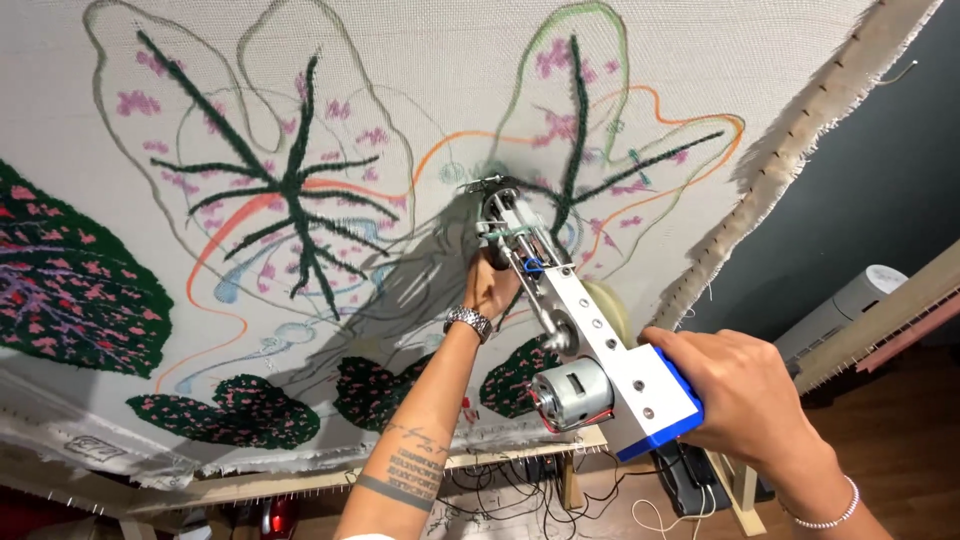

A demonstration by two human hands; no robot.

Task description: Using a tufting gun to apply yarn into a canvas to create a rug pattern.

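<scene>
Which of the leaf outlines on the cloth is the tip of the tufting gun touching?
The upper right leaf outline, with the green edge; the tufting gun tip meets its lower left part. The other outlines lie further left.

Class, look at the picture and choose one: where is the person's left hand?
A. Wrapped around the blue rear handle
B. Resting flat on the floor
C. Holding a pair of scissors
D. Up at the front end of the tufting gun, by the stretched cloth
D: the left hand, with a metal watch at the wrist, is up by the front of the tufting gun at the cloth, while the right hand grips the blue handle.
</scene>
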